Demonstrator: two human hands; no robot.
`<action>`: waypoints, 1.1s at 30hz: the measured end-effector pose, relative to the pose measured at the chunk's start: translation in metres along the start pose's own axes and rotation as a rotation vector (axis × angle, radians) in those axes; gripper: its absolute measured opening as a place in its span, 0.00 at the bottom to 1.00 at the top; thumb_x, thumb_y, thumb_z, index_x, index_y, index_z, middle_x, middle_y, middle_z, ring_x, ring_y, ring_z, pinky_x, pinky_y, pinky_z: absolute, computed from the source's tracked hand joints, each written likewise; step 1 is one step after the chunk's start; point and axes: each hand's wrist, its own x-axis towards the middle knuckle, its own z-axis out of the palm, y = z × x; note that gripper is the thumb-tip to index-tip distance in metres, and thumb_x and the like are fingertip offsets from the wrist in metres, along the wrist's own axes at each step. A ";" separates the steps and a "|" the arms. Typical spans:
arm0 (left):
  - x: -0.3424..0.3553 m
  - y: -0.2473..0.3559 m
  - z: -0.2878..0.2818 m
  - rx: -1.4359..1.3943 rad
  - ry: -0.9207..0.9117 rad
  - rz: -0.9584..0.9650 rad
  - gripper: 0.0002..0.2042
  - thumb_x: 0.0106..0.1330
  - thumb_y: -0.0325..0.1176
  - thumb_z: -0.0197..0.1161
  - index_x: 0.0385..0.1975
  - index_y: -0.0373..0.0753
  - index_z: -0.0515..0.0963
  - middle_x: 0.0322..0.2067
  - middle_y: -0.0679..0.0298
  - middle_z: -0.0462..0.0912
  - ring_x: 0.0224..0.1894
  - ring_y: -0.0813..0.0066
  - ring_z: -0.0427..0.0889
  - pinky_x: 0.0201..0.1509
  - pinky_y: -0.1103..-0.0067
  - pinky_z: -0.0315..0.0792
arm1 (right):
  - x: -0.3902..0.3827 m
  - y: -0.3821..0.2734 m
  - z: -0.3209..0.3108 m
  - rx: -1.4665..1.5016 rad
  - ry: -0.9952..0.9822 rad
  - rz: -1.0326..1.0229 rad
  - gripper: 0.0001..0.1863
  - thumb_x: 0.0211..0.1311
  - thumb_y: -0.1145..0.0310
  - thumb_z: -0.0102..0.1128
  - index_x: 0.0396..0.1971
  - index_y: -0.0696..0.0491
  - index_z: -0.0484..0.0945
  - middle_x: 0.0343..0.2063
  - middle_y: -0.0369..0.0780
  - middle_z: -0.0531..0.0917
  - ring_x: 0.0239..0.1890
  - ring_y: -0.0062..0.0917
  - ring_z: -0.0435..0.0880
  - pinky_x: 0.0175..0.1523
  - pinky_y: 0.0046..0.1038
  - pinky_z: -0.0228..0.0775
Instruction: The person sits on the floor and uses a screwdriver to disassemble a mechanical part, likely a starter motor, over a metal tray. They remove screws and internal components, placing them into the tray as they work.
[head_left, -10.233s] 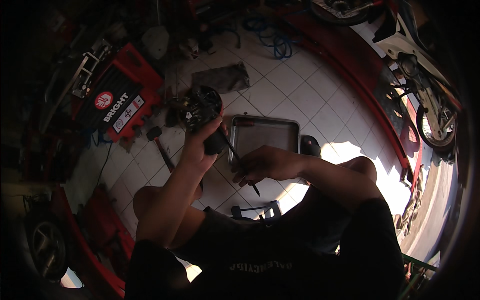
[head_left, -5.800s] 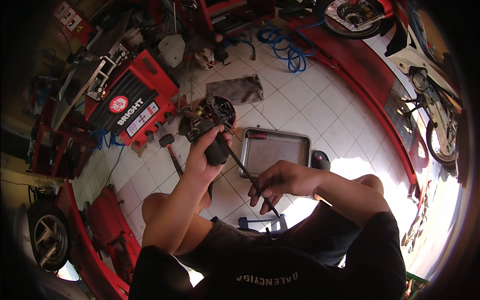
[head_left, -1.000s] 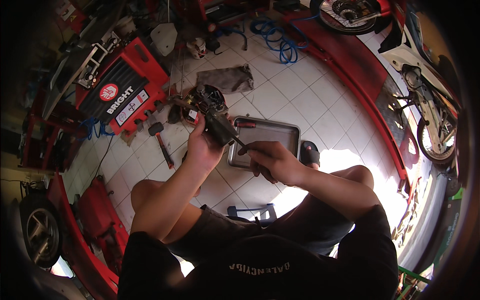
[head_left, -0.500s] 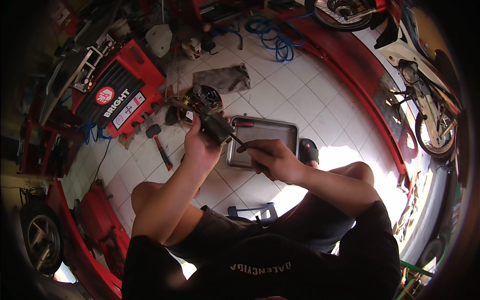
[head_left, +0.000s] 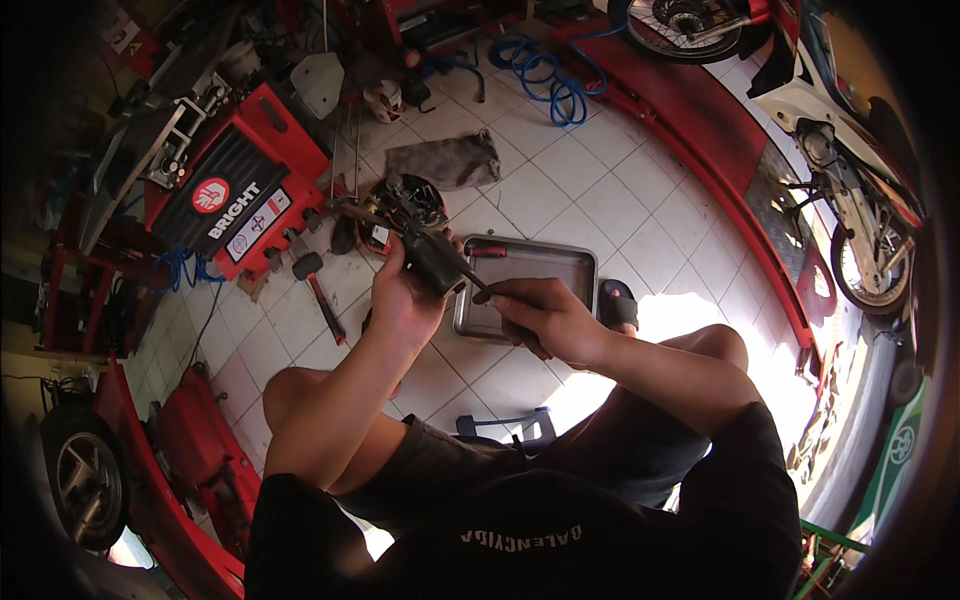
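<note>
My left hand [head_left: 402, 300] is wrapped around a dark cylindrical metal part [head_left: 436, 264], held tilted above the floor. A thin dark rod [head_left: 474, 281] runs from the part toward my right hand [head_left: 545, 314], whose fingers pinch its near end. Whether the rod is a separate tool or belongs to the part, I cannot tell. Beyond my left hand sits a round bowl [head_left: 432, 200] with small parts in it. A shallow metal tray [head_left: 594, 270] lies under and beyond my right hand, with a red-handled tool [head_left: 487, 251] at its far left corner.
A mallet [head_left: 322, 300] lies left of my hands, near a red-and-black machine [head_left: 225, 190]. A grey rag [head_left: 442, 160] and a coiled blue hose [head_left: 560, 85] are farther off. A red ramp [head_left: 700, 130] and a motorcycle [head_left: 860, 190] stand on the right. A small blue stool [head_left: 535, 425] is between my legs.
My left hand and the dark part have shifted very slightly to the right. My right hand keeps its pinch on the rod, almost in the same place.
</note>
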 end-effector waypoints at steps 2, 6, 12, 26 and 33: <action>0.001 0.000 -0.001 0.002 -0.002 0.017 0.26 0.77 0.53 0.44 0.59 0.36 0.69 0.53 0.52 0.78 0.58 0.57 0.76 0.68 0.65 0.67 | 0.000 0.000 -0.001 0.007 -0.009 0.002 0.18 0.75 0.59 0.52 0.53 0.55 0.80 0.20 0.34 0.75 0.16 0.13 0.68 0.20 0.19 0.60; 0.000 0.000 0.002 -0.004 -0.012 0.018 0.26 0.77 0.53 0.44 0.60 0.36 0.69 0.53 0.52 0.78 0.58 0.57 0.76 0.68 0.65 0.67 | -0.002 0.000 0.000 0.004 -0.016 -0.021 0.17 0.76 0.64 0.49 0.54 0.61 0.76 0.19 0.36 0.75 0.13 0.12 0.67 0.17 0.18 0.57; 0.002 -0.001 0.004 0.024 -0.050 0.039 0.27 0.77 0.54 0.44 0.59 0.36 0.70 0.52 0.53 0.78 0.57 0.57 0.76 0.66 0.65 0.67 | -0.006 -0.001 -0.005 -0.093 0.033 -0.066 0.17 0.75 0.62 0.51 0.54 0.55 0.79 0.20 0.34 0.75 0.15 0.14 0.69 0.19 0.20 0.59; -0.064 -0.011 0.004 0.071 -0.090 0.137 0.27 0.75 0.53 0.50 0.60 0.37 0.69 0.55 0.54 0.78 0.57 0.59 0.77 0.66 0.63 0.69 | -0.077 -0.052 0.004 0.217 0.162 -0.430 0.18 0.75 0.63 0.51 0.54 0.61 0.74 0.20 0.34 0.72 0.11 0.13 0.60 0.16 0.19 0.49; -0.132 -0.040 -0.011 -0.098 -0.209 0.017 0.29 0.75 0.55 0.46 0.60 0.35 0.69 0.54 0.51 0.78 0.56 0.54 0.77 0.63 0.60 0.71 | -0.143 -0.014 0.008 0.225 0.233 -0.430 0.17 0.76 0.64 0.48 0.55 0.59 0.74 0.20 0.32 0.70 0.11 0.13 0.60 0.16 0.18 0.47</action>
